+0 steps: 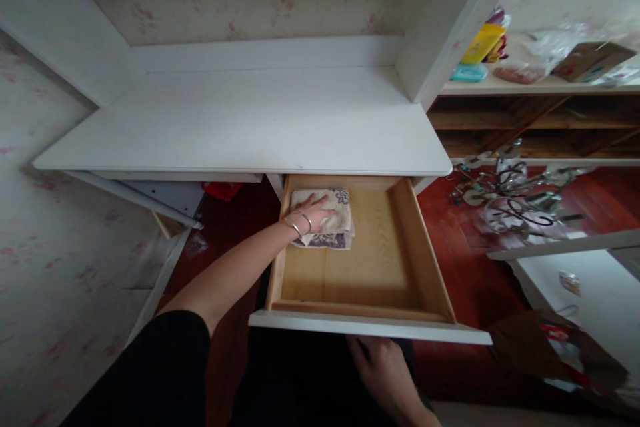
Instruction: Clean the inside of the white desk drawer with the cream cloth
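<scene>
Right hand (385, 367) under one drawer (429, 260); left hand (315, 213) presses two folded cloths (336, 223).

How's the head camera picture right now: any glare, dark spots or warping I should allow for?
Head view: soft daylight with no hard glare on the desk top; the open drawer is evenly lit, and the left hand on the folded cloth shows clearly. The right hand under the drawer front sits in deep shadow. Straight edges bow towards the corners, and the shelf clutter is washed out and soft.

A folded cloth (327, 220), beige with dark patterned trim, lies flat in the far left corner of the pulled-out wooden drawer (400, 247); its left part is covered; the drawer's white front faces near.
</scene>
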Motion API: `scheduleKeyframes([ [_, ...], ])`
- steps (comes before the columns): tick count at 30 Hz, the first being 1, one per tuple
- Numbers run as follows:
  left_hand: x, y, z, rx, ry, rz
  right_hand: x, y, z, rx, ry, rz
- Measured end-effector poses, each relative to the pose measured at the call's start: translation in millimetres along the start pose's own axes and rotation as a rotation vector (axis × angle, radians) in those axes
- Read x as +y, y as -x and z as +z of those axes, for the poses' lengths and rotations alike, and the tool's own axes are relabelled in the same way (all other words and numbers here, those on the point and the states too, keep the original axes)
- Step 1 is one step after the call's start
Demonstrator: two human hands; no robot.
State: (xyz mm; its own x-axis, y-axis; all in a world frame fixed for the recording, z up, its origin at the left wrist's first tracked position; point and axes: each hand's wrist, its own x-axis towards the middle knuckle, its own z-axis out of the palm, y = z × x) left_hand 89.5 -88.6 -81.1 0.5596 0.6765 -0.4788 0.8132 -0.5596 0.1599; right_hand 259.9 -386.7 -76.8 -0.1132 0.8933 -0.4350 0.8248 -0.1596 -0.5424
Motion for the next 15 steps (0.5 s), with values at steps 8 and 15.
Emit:
scheduleKeyframes([
  [8, 38, -40, -10, -0.083, 0.028, 0.017, 5, -2, 8, 0.061, 0.025, -0.026],
  [15, 94, -63, -23, -0.008, 0.023, 0.073, 3, -2, 3, 0.035, 0.028, -0.040],
])
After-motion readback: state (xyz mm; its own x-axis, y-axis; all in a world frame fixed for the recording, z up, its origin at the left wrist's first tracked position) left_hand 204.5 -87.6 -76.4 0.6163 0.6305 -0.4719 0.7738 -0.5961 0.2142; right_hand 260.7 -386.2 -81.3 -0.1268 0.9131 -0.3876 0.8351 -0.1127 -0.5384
